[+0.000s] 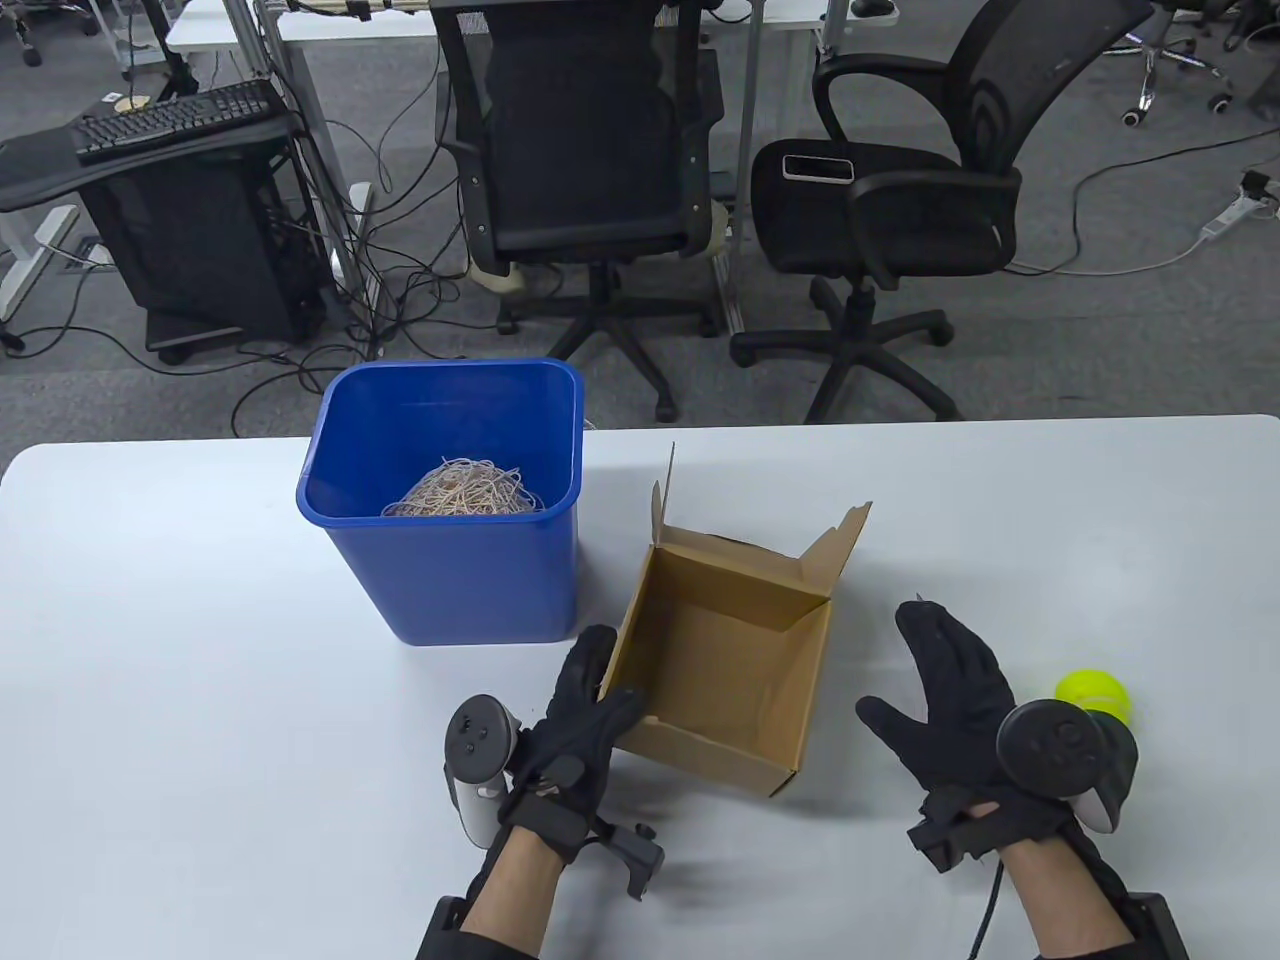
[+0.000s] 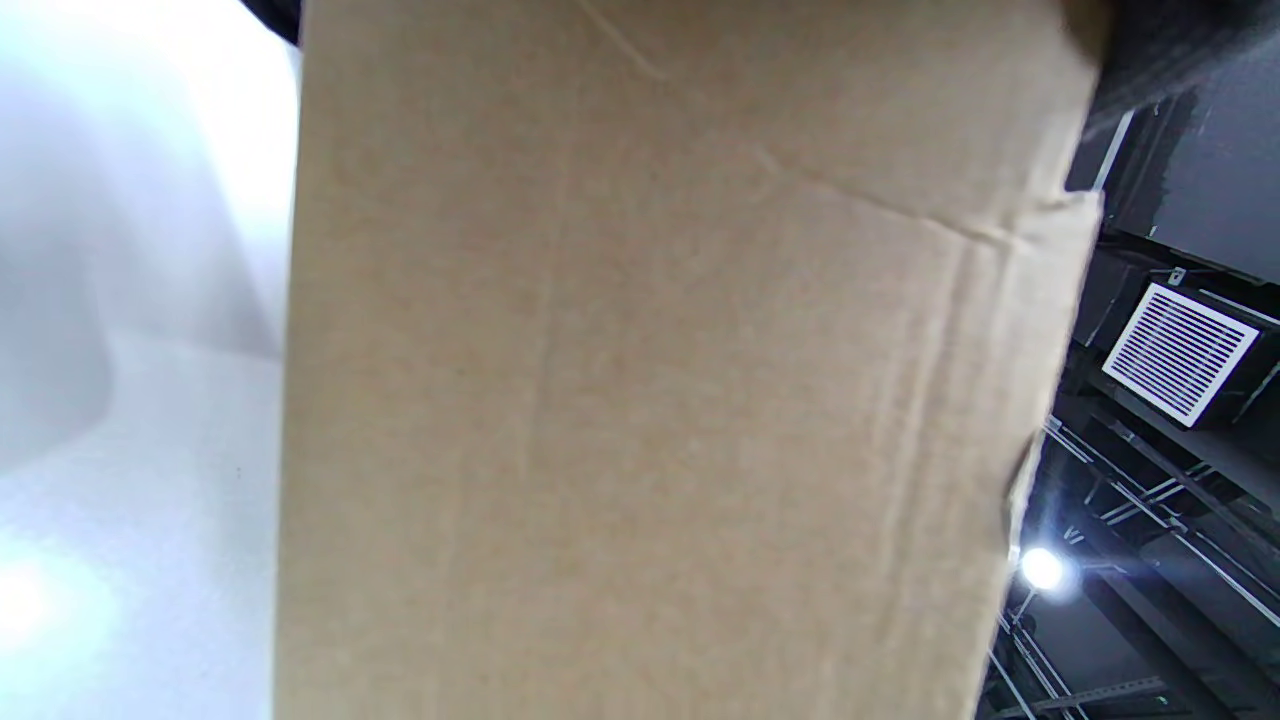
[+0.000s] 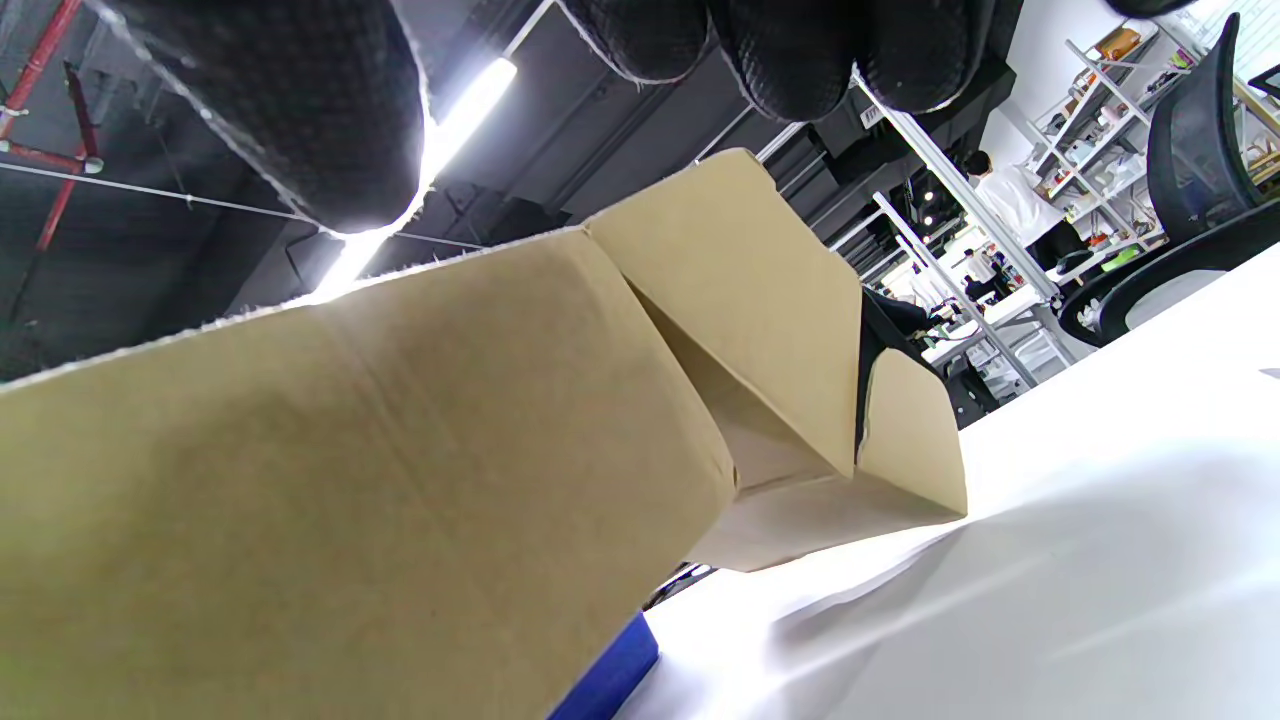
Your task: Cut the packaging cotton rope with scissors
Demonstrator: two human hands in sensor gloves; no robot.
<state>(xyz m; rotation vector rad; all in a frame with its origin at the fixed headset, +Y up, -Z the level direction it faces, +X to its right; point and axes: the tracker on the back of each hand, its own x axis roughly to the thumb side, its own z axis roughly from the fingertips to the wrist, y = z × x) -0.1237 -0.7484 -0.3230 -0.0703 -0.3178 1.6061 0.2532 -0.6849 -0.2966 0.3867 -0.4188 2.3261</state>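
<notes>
An open, empty cardboard box [image 1: 728, 660] stands on the white table [image 1: 200, 720] at the middle front. My left hand [image 1: 585, 715] grips its near left corner, fingers over the rim. The box wall fills the left wrist view [image 2: 660, 380]. My right hand [image 1: 950, 690] is open, fingers spread, just right of the box and apart from it; its fingertips [image 3: 800, 50] hang above the box [image 3: 400, 440] in the right wrist view. A tangle of cotton rope [image 1: 465, 492] lies in a blue bin [image 1: 450, 570]. No scissors are in view.
A yellow-green tennis ball [image 1: 1092, 693] lies on the table behind my right hand's tracker. The blue bin stands left of the box. Two office chairs [image 1: 590, 160] stand beyond the table's far edge.
</notes>
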